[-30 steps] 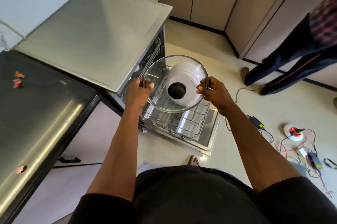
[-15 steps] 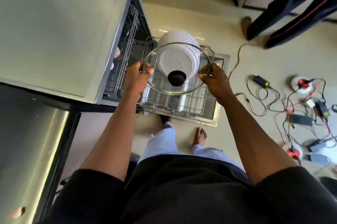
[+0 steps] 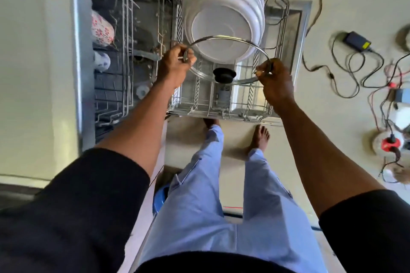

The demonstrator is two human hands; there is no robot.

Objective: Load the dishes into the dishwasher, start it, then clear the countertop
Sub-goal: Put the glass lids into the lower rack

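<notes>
Floor to the right was littered w/ black cables (image 3: 346,68) and a power adapter (image 3: 356,41); a red-centred socket reel (image 3: 388,142) lay further back, near the frame edge. None of it touched the pulled-out lower rack (image 3: 221,104). I saw the wearer's bare feet just short of the rack front and a blue object (image 3: 160,197) by the left leg, partly hidden, type unclear.

Upper rack (image 3: 115,86) sat inside the dishwasher (image 3: 82,50), interior dark and blurred; I made out a floral mug (image 3: 102,28) and a blue-patterned cup (image 3: 101,61) there, other contents unclear. Lower rack held a row of white plates (image 3: 224,13) standing on edge, top cut off by the frame.

Glass lid (image 3: 226,50), black knob (image 3: 224,74) toward me, was held tilted above the rack, directly in front of the nearest plate. Left hand (image 3: 175,66) fingers were clamped on the lid's left rim; right hand (image 3: 274,77) fingers pinched the right rim.
</notes>
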